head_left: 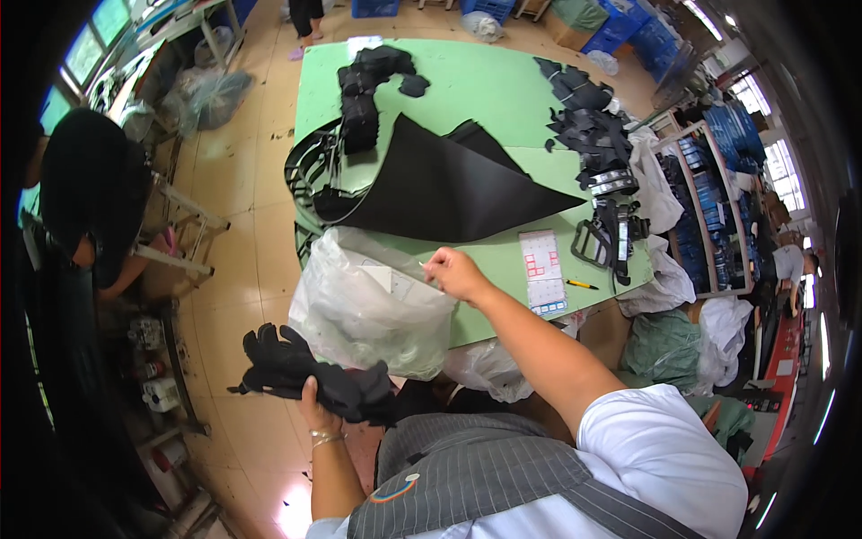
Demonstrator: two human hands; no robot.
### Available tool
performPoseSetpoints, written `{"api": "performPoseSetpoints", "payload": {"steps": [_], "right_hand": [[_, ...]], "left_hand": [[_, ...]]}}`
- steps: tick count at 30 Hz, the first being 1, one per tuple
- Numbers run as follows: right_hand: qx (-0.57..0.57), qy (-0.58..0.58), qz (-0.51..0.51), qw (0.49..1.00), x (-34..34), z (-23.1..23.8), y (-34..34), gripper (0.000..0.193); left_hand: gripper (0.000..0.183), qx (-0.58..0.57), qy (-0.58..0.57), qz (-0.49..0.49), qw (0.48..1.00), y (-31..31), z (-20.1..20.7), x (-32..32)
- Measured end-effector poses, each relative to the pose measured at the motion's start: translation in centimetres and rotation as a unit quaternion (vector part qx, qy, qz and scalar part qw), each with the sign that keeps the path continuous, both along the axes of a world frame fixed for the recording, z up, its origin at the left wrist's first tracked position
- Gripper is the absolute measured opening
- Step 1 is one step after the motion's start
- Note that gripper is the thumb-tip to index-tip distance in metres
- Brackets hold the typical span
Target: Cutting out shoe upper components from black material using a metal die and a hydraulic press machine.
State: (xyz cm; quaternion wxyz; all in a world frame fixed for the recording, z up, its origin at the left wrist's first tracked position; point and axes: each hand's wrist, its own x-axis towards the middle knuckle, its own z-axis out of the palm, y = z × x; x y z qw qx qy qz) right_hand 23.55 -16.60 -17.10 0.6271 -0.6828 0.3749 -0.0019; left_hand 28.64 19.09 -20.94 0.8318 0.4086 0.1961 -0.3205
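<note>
My left hand (318, 411) grips a stack of black, soft-looking cut pieces (337, 384) with rounded lobes, off the near left side of the table. My right hand (456, 274) is closed in a pinch at the rim of a translucent plastic bag (373, 314), which hangs over the table's near edge. A white paper (379, 277) lies at the bag's top. What the bag holds is blurred by the plastic. Just beyond my right hand lies a large black sheet (458, 184) with its corners raised.
The green table (503, 81) carries black pieces (361, 108) at the far left and black piles (588, 135) along its right. A printed card (541, 269) and a yellow pen (582, 285) lie near my right arm. Someone in black (94, 180) sits at left; blue-stacked shelves (709, 207) stand right.
</note>
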Motion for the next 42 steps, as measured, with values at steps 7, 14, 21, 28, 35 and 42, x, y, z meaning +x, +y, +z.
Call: {"api": "performPoseSetpoints", "payload": {"steps": [7,14,21,28,35,42], "right_hand": [[0.089,-0.046,0.286,0.953,-4.8,6.9,10.0,0.015],[0.043,-0.216,0.148,0.964,-16.0,11.8,8.5,0.034],[-0.186,-0.346,0.075,0.917,-24.3,11.9,3.8,0.037],[0.405,-0.472,-0.106,0.776,-32.0,12.0,0.0,0.028],[0.366,-0.313,-0.435,0.761,-41.2,18.8,3.7,0.037],[0.274,-0.561,-0.349,0.699,-45.3,20.9,2.4,0.077]], "left_hand": [[0.043,0.137,-0.392,-0.405,0.815,-2.3,10.4,-2.4],[0.067,0.033,-0.35,-0.489,0.798,-10.0,17.2,-8.4],[0.071,0.007,-0.413,-0.657,0.631,-16.1,20.6,-14.1],[0.103,-0.166,-0.381,-0.698,0.583,-25.2,25.3,-23.9],[0.084,0.13,-0.563,-0.646,0.499,-28.4,18.7,-25.0],[0.056,0.191,-0.689,-0.686,0.133,-31.3,20.3,-29.2]]}}
